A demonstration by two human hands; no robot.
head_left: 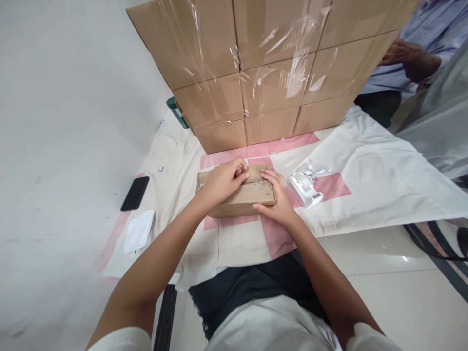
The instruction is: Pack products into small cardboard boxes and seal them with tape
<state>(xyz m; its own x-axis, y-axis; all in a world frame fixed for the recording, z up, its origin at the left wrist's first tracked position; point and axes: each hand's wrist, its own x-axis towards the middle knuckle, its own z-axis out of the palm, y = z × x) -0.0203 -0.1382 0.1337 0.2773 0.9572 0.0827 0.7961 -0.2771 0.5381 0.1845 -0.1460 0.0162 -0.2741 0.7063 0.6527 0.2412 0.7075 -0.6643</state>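
Flat brown cardboard box (pixel 239 197) lies on a white cloth with pink stripes (pixel 365 170) spread over the floor, right in front of the person's knees and a little before a tall wall of stacked brown cartons wrapped in clear film (pixel 270 68). Both hands rest on it, probably to keep it from sliding while its top is worked. The left hand (pixel 221 183) lies across the top, its fingers (pixel 241 168) bent and pinched together at a small flap or tape end at the far edge of the lid; whether they truly grip it I cannot tell. The right hand (pixel 278 197) cups the box's right end, fingers curled down against the top and side, thumb along the near edge, pressing rather than lifting. So the box sits under and between the two hands, touching both.

Just beside the right hand lies a white tape dispenser (pixel 304 189), handy for reach. Well apart to the left, a black phone (pixel 135 193) and a white card (pixel 139 230) lie near the cloth's edge. Another person's hand (pixel 398 51) rests beyond the cartons
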